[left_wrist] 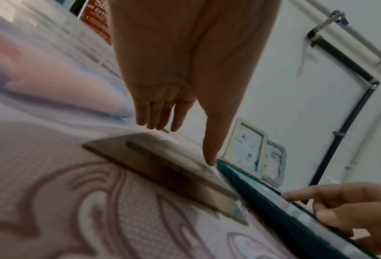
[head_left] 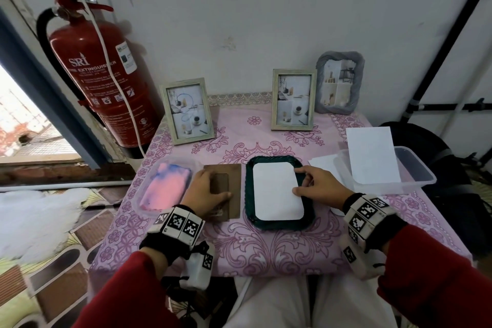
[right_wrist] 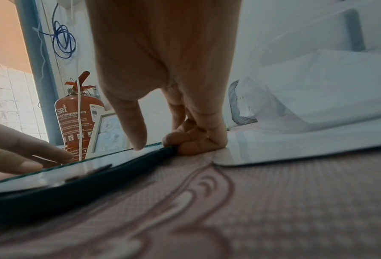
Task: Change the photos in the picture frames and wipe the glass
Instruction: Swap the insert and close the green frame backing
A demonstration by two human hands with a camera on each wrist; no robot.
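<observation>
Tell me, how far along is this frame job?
Early. Done: the dark green frame lies face down, its brown backing board off under the left hand. In hand: the right hand seats a white sheet. Left: three standing frames, and any wiping with the pink cloth.
</observation>
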